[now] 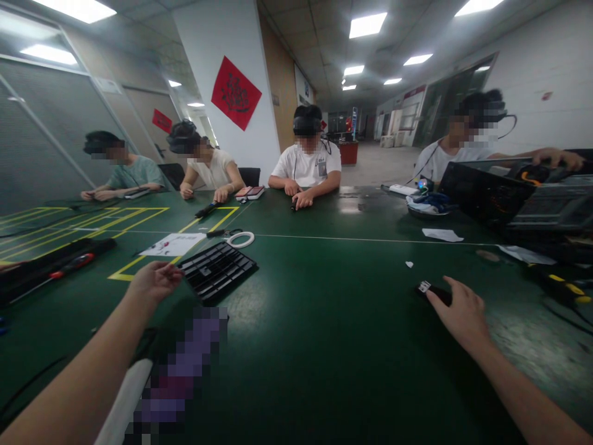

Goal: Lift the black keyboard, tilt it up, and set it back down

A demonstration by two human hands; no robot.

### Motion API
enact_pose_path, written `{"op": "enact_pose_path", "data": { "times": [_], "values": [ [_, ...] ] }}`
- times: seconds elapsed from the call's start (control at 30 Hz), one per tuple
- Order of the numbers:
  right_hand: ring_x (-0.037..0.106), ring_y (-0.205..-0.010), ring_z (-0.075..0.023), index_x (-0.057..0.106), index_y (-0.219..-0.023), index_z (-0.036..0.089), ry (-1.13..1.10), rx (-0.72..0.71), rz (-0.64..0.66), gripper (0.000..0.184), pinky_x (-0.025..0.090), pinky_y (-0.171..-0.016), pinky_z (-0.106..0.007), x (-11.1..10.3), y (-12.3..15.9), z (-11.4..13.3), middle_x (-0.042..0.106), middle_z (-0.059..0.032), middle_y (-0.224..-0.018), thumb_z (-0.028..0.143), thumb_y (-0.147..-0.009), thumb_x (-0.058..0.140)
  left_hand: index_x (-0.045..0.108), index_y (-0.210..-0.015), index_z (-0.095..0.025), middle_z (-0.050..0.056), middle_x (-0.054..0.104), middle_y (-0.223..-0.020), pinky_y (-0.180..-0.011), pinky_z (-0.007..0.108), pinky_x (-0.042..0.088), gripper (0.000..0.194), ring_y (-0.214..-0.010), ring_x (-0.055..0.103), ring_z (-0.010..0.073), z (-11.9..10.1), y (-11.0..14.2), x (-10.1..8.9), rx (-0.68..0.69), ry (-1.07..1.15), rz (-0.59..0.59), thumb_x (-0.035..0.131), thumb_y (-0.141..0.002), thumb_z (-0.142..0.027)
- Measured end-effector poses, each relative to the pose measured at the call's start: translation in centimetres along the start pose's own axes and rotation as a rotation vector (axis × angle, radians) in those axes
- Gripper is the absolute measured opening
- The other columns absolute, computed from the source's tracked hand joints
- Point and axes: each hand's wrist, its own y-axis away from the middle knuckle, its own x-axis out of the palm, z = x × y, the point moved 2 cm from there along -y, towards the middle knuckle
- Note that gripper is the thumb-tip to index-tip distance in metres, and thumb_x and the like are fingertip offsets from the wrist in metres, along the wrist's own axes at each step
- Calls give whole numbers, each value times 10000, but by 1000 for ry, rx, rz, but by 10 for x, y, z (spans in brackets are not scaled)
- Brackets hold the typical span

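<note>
My left hand (156, 285) is closed, its thumb and fingers pinched together; what they hold, if anything, is too small to make out. Right beside its fingertips lies a black ribbed plastic panel (220, 269), and I cannot tell whether they touch. On the right, my right hand (466, 312) rests low over the green table (333, 334), thumb and fingers around a black USB stick (435, 293) whose silver plug points left. A scrap of white paper (409, 264) lies just beyond it.
Near my left forearm lie a blurred purple object (194, 358) and a red-handled screwdriver (74, 264). Behind the panel are a white ring (241, 240) and a printed sheet (173, 245). An opened black computer case (491, 194) stands at right. Several people sit across the table.
</note>
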Motion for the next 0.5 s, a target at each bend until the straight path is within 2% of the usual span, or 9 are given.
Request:
{"op": "enact_pose_path", "data": {
  "times": [0.1, 0.13, 0.2, 0.27, 0.3, 0.43, 0.5],
  "values": [
    [411, -1250, -354, 439, -1296, 38, 20, -21, -16, 745, 312, -1044, -510, 1, 0, 0, 479, -219, -1300, 557, -772, 338, 434, -619, -129, -53, 354, -475, -430, 130, 195, 223, -454, 301, 57, 8, -6, 12, 18, -188, 6, 513, -824, -93],
    [418, -1244, -351, 445, -1289, 36, 27, -27, -22, 738, 315, -1043, -508, 1, 0, 0, 487, -219, -1292, 550, -770, 341, 483, -643, -120, -52, 386, -486, -443, 144, 199, 177, -475, 324, 66, 10, -10, 16, 63, -354, 17, 605, -771, -114],
    [428, -1233, -350, 452, -1281, 35, 41, -36, -25, 727, 321, -1039, -507, 0, 1, 1, 499, -217, -1279, 538, -765, 351, 554, -709, -109, -46, 456, -531, -494, 171, 257, 186, -549, 405, 99, 11, -20, 22, 215, -831, 57, 725, -671, -175],
    [434, -1227, -349, 449, -1287, 43, 53, -43, -12, 722, 325, -1035, -509, 1, 1, 1, 502, -209, -1281, 534, -766, 359, 575, -731, -108, -42, 492, -555, -549, 197, 303, 242, -610, 462, 135, 12, -30, 27, 341, -1242, 114, 755, -633, -237],
    [433, -1228, -350, 446, -1292, 50, 60, -43, -1, 721, 326, -1033, -511, 1, 1, 0, 501, -204, -1286, 537, -767, 364, 578, -724, -108, -42, 498, -552, -564, 206, 313, 249, -618, 476, 146, 12, -35, 29, 362, -1338, 140, 752, -633, -260],
    [428, -1225, -357, 462, -1291, 78, 87, -34, 51, 699, 359, -1001, -511, 4, 0, -3, 514, -185, -1285, 544, -775, 387, 575, -644, -111, -31, 513, -521, -573, 216, 326, 257, -611, 508, 164, 15, -46, 32, 359, -1409, 209, 727, -658, -318],
    [437, -1211, -360, 474, -1285, 93, 92, -32, 62, 673, 385, -971, -509, 4, 0, -2, 533, -173, -1271, 533, -781, 401, 553, -583, -123, -30, 488, -479, -556, 218, 318, 294, -576, 504, 167, 18, -47, 31, 425, -1390, 208, 723, -661, -350]
  ]
}}
